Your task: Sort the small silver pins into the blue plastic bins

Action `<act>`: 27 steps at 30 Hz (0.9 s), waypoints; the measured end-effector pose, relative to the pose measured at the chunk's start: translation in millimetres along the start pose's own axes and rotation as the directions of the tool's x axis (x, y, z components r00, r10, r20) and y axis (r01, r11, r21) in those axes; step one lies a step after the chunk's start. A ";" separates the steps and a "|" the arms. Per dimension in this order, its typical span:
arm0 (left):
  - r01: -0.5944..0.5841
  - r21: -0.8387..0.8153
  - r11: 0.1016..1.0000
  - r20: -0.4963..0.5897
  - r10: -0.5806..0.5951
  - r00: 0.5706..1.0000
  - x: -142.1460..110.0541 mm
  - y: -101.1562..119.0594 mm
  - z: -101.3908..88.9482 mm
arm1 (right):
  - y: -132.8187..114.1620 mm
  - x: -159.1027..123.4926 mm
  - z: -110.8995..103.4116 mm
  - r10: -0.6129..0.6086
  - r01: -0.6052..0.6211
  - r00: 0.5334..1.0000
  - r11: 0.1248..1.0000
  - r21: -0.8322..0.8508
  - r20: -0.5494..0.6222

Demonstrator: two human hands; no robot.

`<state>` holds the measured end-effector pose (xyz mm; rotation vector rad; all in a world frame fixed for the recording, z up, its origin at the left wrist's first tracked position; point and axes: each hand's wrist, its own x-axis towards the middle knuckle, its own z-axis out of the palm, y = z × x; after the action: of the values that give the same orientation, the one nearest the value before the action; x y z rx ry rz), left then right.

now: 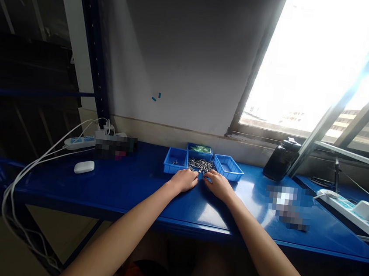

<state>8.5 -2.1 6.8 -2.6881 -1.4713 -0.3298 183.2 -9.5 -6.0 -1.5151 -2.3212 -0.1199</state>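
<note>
A pile of small, shiny metal pins, perhaps screws or rivets [200,164], lies on the blue table between two blue trays. At the pile's near left edge is my left hand [184,180], its fingers curled together; whatever may be in them is hidden. My right hand [218,185] rests at the near right edge of the pile, fingers bent and slightly apart, with nothing visible in them. Several of the pins lie in the left blue tray [168,170]. The right blue tray [232,177] stands just beyond my right hand, with perhaps a few small bits inside.
Behind the pile is a third blue tray [200,155] holding a green packet. On the blue table [116,192] stand a black bottle [281,160], a white case [84,167], and power strips [80,142] with white cables. Blurred items lie at both sides.
</note>
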 end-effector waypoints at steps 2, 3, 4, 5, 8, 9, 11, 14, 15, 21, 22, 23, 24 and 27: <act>-0.003 -0.004 1.000 0.003 0.003 1.000 0.1 0.2 0.0 | 1.2 -0.2 -0.4 -0.006 0.006 1.000 1.000 0.009 0.001; -0.006 -0.008 1.000 0.009 0.006 1.000 0.0 0.3 -0.3 | 1.6 -0.3 -0.3 -0.009 0.008 1.000 1.000 0.012 0.005; -0.009 -0.012 1.000 0.014 0.009 1.000 -0.2 0.4 -0.7 | 1.9 -0.2 0.0 -0.013 0.013 1.000 1.000 0.013 0.009; -0.010 -0.014 1.000 0.016 0.010 1.000 -0.5 0.5 -1.2 | 2.0 -0.2 0.5 -0.015 0.014 1.000 1.000 0.014 0.009; -0.004 -0.009 1.000 0.019 0.004 1.000 -1.4 1.1 -2.7 | 1.9 0.3 2.0 -0.011 0.011 1.000 1.000 0.019 0.015; -0.001 -0.005 1.000 0.021 0.001 1.000 -1.6 1.3 -3.2 | 1.7 0.4 2.4 -0.007 0.007 1.000 1.000 0.020 0.019; -0.001 0.000 1.000 0.026 0.000 1.000 -2.0 1.7 -3.8 | 1.2 0.7 3.0 0.008 -0.009 1.000 1.000 0.018 0.023; -0.003 0.003 1.000 0.032 0.002 0.999 -2.2 2.4 -4.3 | 0.5 1.0 3.5 0.030 -0.030 0.999 1.000 0.005 0.031; 0.002 0.007 1.000 0.033 -0.002 0.999 -2.2 2.7 -4.4 | 0.3 1.0 3.5 0.035 -0.035 0.999 0.999 -0.001 0.035; 0.013 0.003 1.000 0.029 -0.013 0.999 -2.4 3.4 -5.2 | -1.4 0.2 1.8 0.031 -0.031 0.999 0.999 -0.011 0.028; 0.011 0.000 1.000 0.027 -0.011 1.000 -2.5 3.5 -5.3 | -1.7 0.1 1.4 0.036 -0.035 0.999 0.999 -0.014 0.029; 0.010 -0.001 1.000 0.026 -0.010 1.000 -2.6 3.6 -5.3 | -2.0 0.0 1.1 0.039 -0.039 0.999 0.999 -0.017 0.031; 0.009 -0.001 1.000 0.026 -0.009 1.000 -2.6 3.7 -5.2 | -2.3 0.0 0.9 0.043 -0.042 0.999 0.999 -0.021 0.030; 0.008 0.001 1.000 0.031 -0.008 0.999 -2.3 3.7 -4.8 | -2.6 0.1 1.5 0.054 -0.054 0.998 0.998 -0.027 0.028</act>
<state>9.6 -6.7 11.2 -2.6991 -1.4907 -0.2892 180.4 -10.1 -7.1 -1.6011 -2.3075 -0.1159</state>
